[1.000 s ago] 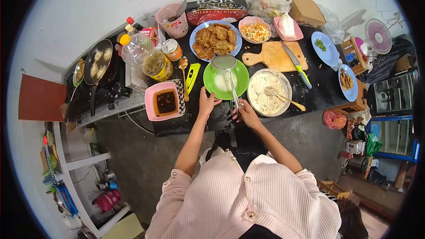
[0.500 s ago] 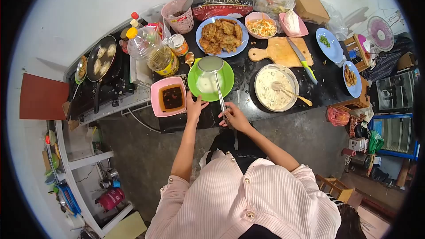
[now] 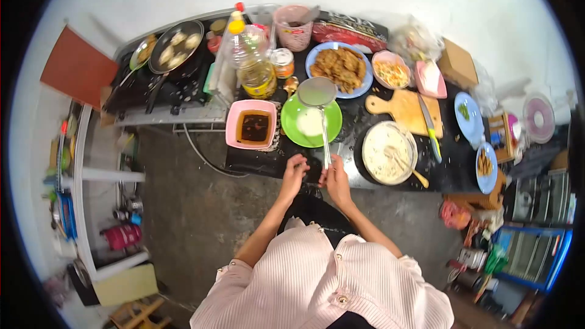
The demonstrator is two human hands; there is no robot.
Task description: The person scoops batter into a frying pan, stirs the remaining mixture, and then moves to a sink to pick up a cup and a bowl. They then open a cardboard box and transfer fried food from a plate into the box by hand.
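My right hand (image 3: 335, 180) is closed around the long metal handle of a skimmer (image 3: 317, 92). The skimmer's round head is over the back of a green bowl (image 3: 291, 136), which has white liquid in it. Apart from the bowl, my left hand (image 3: 295, 173) hovers at the table's front edge with its fingers loosely curved and apart, holding nothing visible. Left of the green bowl sits a square pink bowl (image 3: 231, 127) of dark brown sauce. To the right stands a round bowl of creamy white batter (image 3: 384, 152) with a spoon (image 3: 408, 167) in it.
Behind are an oil bottle (image 3: 253, 67), a can (image 3: 282, 62) and a blue plate of fried pieces (image 3: 338, 67). A knife (image 3: 430, 128) lies on a cutting board (image 3: 399, 113) at right. On the stove at left, a frying pan (image 3: 177, 47) holds several pale pieces.
My left hand has let go of the green bowl's rim and drawn back toward the table edge. My right hand still holds the skimmer over the bowl. The camera view has shifted.
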